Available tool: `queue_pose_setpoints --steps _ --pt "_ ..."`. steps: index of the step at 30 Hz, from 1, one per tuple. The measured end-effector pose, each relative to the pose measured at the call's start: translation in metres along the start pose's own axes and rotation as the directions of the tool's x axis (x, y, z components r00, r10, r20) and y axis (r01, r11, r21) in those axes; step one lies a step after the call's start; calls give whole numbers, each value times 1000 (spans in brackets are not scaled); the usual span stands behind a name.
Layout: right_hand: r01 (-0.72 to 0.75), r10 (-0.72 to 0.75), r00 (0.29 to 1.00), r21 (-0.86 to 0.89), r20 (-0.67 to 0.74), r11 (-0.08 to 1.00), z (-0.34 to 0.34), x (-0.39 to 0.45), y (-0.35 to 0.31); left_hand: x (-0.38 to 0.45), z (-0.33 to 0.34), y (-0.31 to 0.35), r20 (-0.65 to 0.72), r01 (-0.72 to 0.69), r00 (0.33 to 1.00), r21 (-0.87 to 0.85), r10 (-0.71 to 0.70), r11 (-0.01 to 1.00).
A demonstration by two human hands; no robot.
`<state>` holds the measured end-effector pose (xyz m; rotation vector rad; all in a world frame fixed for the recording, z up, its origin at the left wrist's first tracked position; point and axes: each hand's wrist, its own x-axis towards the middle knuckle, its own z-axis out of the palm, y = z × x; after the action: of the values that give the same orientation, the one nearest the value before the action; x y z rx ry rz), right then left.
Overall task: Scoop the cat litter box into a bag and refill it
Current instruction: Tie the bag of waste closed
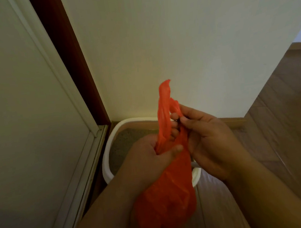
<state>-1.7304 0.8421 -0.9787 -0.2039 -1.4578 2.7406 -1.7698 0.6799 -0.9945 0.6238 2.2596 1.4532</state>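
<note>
The left grip point(149, 155) is closed around the gathered neck of a red bag point(169, 198), with the thumb lying across the plastic and the fingers curled behind it. The right grip point(204, 138) pinches one twisted handle strip of the bag between thumb and fingertips, up near the top of the bag. A second, longer handle strip rises from the left grip and stands up in front of the wall point(176, 39), its tip free. Below the two grips the body of the bag hangs down, bulging and crumpled, between the forearms.

Behind and under the hands sits the litter box point(109, 153), a white tub with a rounded rim, on the floor point(281, 112) in the corner where the wall meets a door point(28, 105). Its far edge lies along the foot of the wall and its left side is just beside the door's threshold. Grey litter point(128, 142) shows inside it at the far left; the hands and bag hide the rest. The bag's lower part overlaps the box's near rim in view.

The floor is brown wood planking, running off to the right.
</note>
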Motion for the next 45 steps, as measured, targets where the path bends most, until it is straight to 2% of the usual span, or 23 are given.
queue_pose_setpoints --steps 3,5,8,9,12,16,17,19,22,25,26,28,30,32,34,36,38,39,42,45 --pt "41 -42 999 -154 -5 987 3 -3 0 3 -1 1 -84 33 996 25 -31 999" --pt "72 -66 997 -315 31 946 -3 -5 0 1 -4 3 -120 58 991 -62 -65 996" --pt "70 42 977 -502 208 862 -17 -7 1 1 -8 6 -205 23 976 -235 -72 972" --pt "38 105 969 -554 225 832 -21 -7 3 1 -9 7 -226 13 970 -296 -84 955" --pt "-33 234 955 -716 184 698 -24 -7 11 3 -14 5 -223 -17 970 -450 -93 893" --pt "26 249 951 -853 181 521 -22 -5 23 3 -18 3 -207 -22 972 -558 -114 830" --pt "38 238 953 -853 188 520 -21 -5 24 4 -19 4 -224 -12 964 -571 -142 821" --pt "18 191 967 -798 166 603 -20 -4 24 6 -20 2 -265 -2 948 -554 -174 833" --pt "38 41 995 -704 95 710 -20 -4 22 10 -22 -3 -291 -9 941 -529 -171 848" --pt "147 -131 989 -577 69 804 -19 -2 20 15 -23 -3 -198 -3 963 -684 -182 729" --pt "178 -182 982 -505 40 845 -17 -1 19 15 -23 -2 -174 12 967 -695 -185 719" --pt "206 -236 970 -342 -50 917 -15 1 17 14 -22 -6 -184 23 969 -601 -166 799" --pt "200 -238 963 -257 -129 946 -14 2 15 9 -20 -8 -157 52 979 -432 -132 901" --pt "179 -250 952 -344 -174 922 -17 3 14 0 -18 -4 -36 122 990 -284 -138 951" --pt "126 -255 943 -481 -214 868 -17 4 14 -5 -16 2 107 162 984 -229 -141 960" --pt "72 -233 942 -532 -243 843 -16 4 14 -8 -14 1 166 166 975 -110 -147 980" --pt "32 -191 948 -522 -255 853 -15 4 14 -8 -10 -3 106 107 989 -28 -104 994" --pt "21 -168 953 -498 -252 867 -13 3 14 -8 -8 -2 32 71 997 -67 -69 995" --pt "1 -152 956 -517 -251 856 -13 3 8 2 -5 -4 -216 -16 974 -365 -68 931" --pt "-78 -94 955 -547 -280 834 -18 3 3 1 -8 1 -332 -106 939 -527 -89 843"
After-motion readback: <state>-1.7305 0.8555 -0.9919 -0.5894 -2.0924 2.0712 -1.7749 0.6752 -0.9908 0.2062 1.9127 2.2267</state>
